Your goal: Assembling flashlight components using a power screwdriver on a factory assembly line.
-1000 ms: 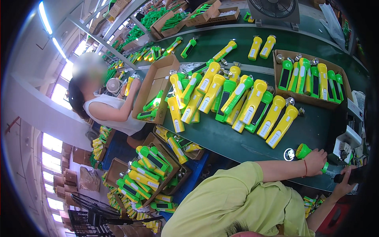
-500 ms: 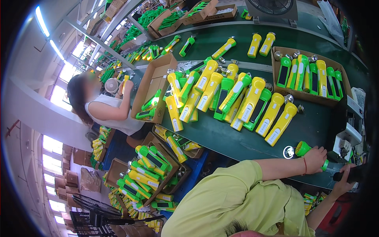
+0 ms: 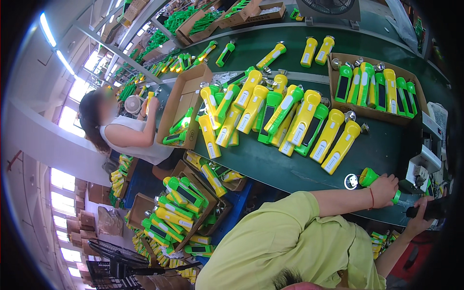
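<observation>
My left hand (image 3: 384, 190), a red string at its wrist, is wrapped round a flashlight lying at the table's near right edge. The flashlight's green flared head (image 3: 369, 177) sticks out on one side of the hand and its green end (image 3: 396, 197) on the other. A round white disc (image 3: 351, 181) sits just off the open head. Close by, my right hand (image 3: 421, 215) is closed on a black cylindrical tool (image 3: 429, 210), its far part lost in the dark rim. The flashlight's middle is hidden under my left fingers.
Several yellow and green flashlights (image 3: 253, 108) lie heaped on the green table (image 3: 295, 169). A carton (image 3: 408, 117) of upright flashlights stands behind. Equipment (image 3: 425, 159) borders my hands. Across the table's left end a co-worker (image 3: 130, 128) holds a flashlight. Filled boxes (image 3: 203, 232) stand below.
The view has shifted slightly, so the table's contents sit a little further left and higher. Both hands keep their grips, with little visible movement.
</observation>
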Demonstrator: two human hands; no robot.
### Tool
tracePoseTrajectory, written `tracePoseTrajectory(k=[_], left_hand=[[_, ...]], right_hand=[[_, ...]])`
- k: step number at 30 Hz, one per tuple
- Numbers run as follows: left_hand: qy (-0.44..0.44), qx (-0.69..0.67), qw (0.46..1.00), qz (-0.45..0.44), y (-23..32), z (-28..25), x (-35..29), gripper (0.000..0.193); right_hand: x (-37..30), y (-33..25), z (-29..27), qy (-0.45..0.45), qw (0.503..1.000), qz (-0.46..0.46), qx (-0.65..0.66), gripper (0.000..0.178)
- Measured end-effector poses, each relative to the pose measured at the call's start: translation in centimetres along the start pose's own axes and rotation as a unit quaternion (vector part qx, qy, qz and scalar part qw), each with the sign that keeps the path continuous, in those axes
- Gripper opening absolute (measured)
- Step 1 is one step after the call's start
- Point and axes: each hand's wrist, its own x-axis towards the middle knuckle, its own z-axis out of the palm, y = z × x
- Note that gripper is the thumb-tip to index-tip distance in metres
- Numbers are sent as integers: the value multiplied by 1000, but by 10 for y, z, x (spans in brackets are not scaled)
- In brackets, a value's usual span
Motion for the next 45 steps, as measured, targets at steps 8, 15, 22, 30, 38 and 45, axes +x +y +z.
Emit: tracePoseTrajectory(k=[8, 15, 22, 30, 38, 45], left_hand=[[14, 19, 1000, 5, -1, -2, -3, 52], [17, 15, 1000, 9, 3, -4, -2, 50], [42, -89, 994, -56, 1, -22, -5, 35], [4, 59, 998, 35, 1, -35, -3, 43], [-6, 45, 998, 46, 8, -35, 4, 47], [-11, 45, 998, 36, 10, -37, 3, 45]], right_hand=[[0, 0, -4, -2, 1000, -1, 10, 24], [-4, -11, -7, 3, 1000, 4, 1, 63], [3, -28, 10, 31, 998, 53, 3, 9], [28, -27, 49, 70, 982, 37, 174, 41], [30, -16, 46, 35, 993, -2, 113, 47], [26, -4, 49, 8, 998, 41, 55, 72]])
